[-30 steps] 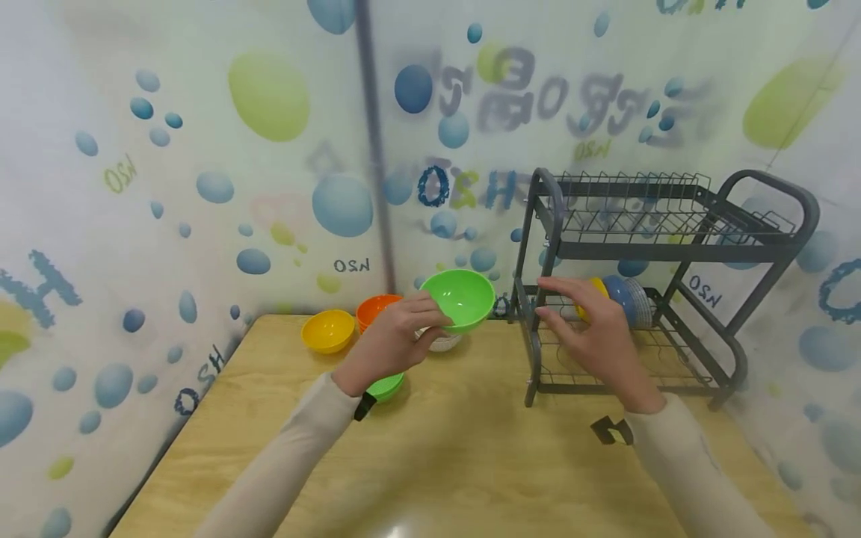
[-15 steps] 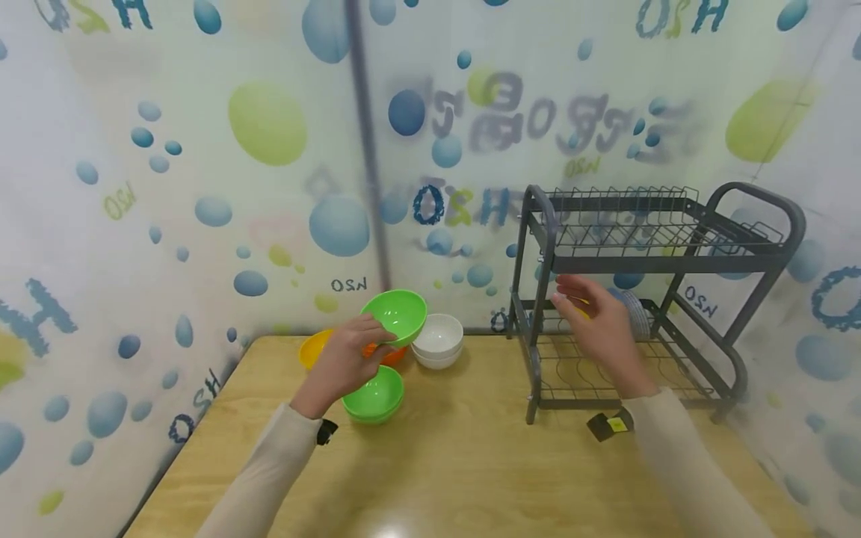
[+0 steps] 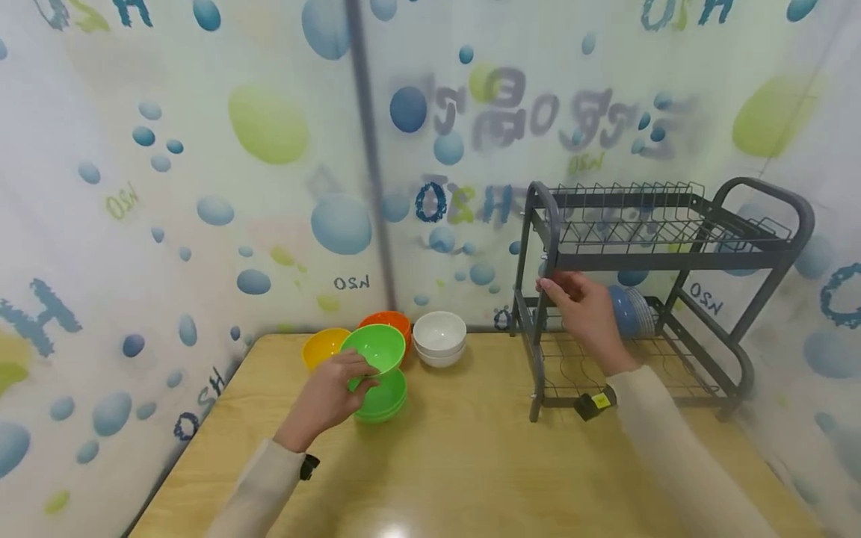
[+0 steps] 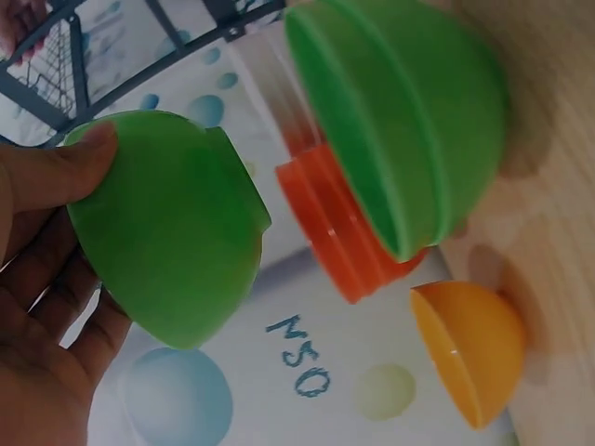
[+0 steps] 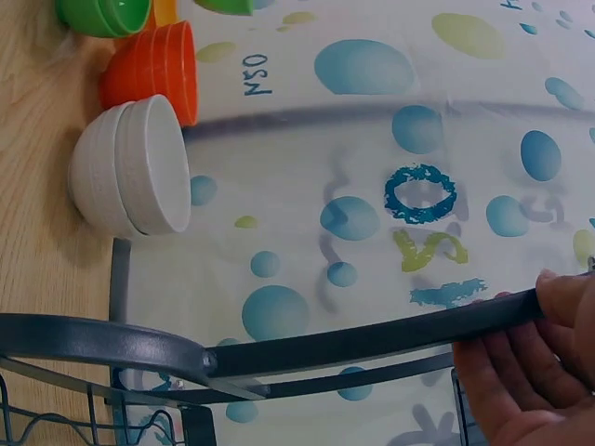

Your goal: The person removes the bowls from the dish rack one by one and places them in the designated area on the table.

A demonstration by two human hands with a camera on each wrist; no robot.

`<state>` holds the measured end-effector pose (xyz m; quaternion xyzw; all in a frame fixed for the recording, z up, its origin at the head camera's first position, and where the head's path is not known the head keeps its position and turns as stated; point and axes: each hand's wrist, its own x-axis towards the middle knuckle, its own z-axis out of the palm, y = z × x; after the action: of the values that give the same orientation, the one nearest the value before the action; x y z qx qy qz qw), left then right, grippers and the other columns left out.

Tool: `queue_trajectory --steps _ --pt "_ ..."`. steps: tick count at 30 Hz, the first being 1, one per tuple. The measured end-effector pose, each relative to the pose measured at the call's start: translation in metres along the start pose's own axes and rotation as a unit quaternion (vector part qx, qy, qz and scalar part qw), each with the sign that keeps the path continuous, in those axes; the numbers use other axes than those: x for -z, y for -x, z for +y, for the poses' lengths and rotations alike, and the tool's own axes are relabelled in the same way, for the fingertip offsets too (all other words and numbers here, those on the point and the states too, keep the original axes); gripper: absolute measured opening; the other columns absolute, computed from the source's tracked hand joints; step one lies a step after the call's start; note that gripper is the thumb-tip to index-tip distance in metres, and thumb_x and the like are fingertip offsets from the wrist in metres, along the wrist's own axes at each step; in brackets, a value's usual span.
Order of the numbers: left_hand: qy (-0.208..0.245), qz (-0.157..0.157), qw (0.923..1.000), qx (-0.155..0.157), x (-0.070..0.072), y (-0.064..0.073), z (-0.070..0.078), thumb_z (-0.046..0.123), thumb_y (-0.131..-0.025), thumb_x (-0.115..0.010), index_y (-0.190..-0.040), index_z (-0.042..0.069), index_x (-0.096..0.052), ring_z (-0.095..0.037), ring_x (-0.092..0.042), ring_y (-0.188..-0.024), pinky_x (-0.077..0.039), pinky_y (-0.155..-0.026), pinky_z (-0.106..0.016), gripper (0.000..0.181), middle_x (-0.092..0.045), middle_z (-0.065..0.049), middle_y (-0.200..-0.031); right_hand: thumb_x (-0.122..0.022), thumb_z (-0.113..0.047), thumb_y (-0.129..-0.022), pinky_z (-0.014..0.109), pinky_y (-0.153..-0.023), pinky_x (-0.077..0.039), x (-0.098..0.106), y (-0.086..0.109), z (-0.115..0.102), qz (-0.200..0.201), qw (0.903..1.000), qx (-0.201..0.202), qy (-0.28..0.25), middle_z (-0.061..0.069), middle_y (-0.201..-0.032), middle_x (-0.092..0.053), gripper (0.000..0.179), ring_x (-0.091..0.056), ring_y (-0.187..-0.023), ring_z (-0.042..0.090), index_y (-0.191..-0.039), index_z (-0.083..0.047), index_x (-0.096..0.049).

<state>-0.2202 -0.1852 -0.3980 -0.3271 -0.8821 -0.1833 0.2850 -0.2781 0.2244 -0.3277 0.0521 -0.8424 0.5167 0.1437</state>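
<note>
My left hand point(image 3: 329, 400) pinches a light green bowl point(image 3: 377, 347) by its rim, thumb on one side and fingers on the other. The bowl hangs tilted just above a stack of green bowls point(image 3: 385, 403) on the table. In the left wrist view the held bowl point(image 4: 177, 223) shows its outside and foot, apart from the stacked green bowls point(image 4: 409, 121). My right hand point(image 3: 592, 321) grips the left front post of a dark grey two-tier dish rack point(image 3: 619, 263); in the right wrist view the thumb and fingers lie on either side of the post point(image 5: 400, 336).
Behind the green stack stand a yellow bowl point(image 3: 321, 347), stacked orange bowls point(image 3: 393, 320) and two stacked white bowls point(image 3: 440, 336). A blue bowl point(image 3: 625, 310) and a striped one stand on edge in the rack's lower tier. The patterned curtain point(image 3: 282, 217) rises behind the table.
My left hand has carried the green bowl left and down, from in front of the white bowls to above the green stack. My right hand has moved onto the rack's post.
</note>
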Motion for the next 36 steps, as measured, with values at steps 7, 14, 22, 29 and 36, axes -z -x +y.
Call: queue_trajectory --steps 7,14,22,29,36 --pt "-0.014 -0.031 0.9993 0.019 -0.003 0.001 -0.006 0.006 -0.074 -0.090 -0.084 0.012 -0.081 -0.010 -0.062 -0.075 -0.056 -0.068 -0.026 0.015 -0.075 0.005 -0.080 -0.059 -0.054 -0.100 0.029 -0.084 -0.048 0.006 -0.015 -0.011 0.004 0.9999 0.015 0.000 0.007 -0.124 -0.073 0.049 -0.062 -0.111 0.015 -0.130 -0.017 -0.068" --pt "-0.022 -0.067 0.9961 0.053 -0.018 0.015 -0.003 0.010 -0.075 -0.091 -0.084 0.014 -0.081 -0.008 -0.062 -0.076 -0.057 -0.071 -0.027 0.014 -0.074 0.006 -0.080 -0.059 -0.054 -0.100 0.031 -0.091 -0.049 0.006 -0.011 -0.010 -0.009 0.9999 0.011 -0.001 0.008 -0.125 -0.072 0.049 -0.062 -0.113 0.017 -0.130 -0.016 -0.068" --pt "-0.002 -0.083 0.9945 0.065 -0.033 0.032 -0.001 0.010 -0.075 -0.091 -0.085 0.012 -0.082 -0.009 -0.064 -0.074 -0.057 -0.069 -0.027 0.014 -0.075 0.004 -0.081 -0.059 -0.056 -0.099 0.035 -0.092 -0.049 0.002 -0.006 -0.001 -0.019 0.9998 0.000 0.011 0.009 -0.127 -0.072 0.053 -0.063 -0.116 0.023 -0.130 -0.014 -0.068" --pt "0.002 -0.093 0.9925 0.080 -0.036 0.034 -0.003 0.015 -0.076 -0.090 -0.088 0.012 -0.083 -0.008 -0.064 -0.074 -0.057 -0.070 -0.026 0.015 -0.077 0.004 -0.082 -0.059 -0.057 -0.099 0.036 -0.091 -0.049 0.002 -0.007 0.001 -0.011 0.9999 0.000 0.009 0.009 -0.126 -0.072 0.052 -0.063 -0.115 0.022 -0.129 -0.016 -0.068" --pt "-0.001 -0.129 0.9880 0.085 -0.036 0.034 -0.002 0.015 -0.078 -0.089 -0.093 0.012 -0.082 -0.013 -0.065 -0.085 -0.059 -0.079 -0.032 0.017 -0.079 0.003 -0.090 -0.059 -0.054 -0.100 0.042 -0.098 -0.051 0.001 -0.006 0.004 -0.015 0.9997 0.014 0.013 0.010 -0.126 -0.073 0.052 -0.064 -0.115 0.023 -0.131 -0.013 -0.067"
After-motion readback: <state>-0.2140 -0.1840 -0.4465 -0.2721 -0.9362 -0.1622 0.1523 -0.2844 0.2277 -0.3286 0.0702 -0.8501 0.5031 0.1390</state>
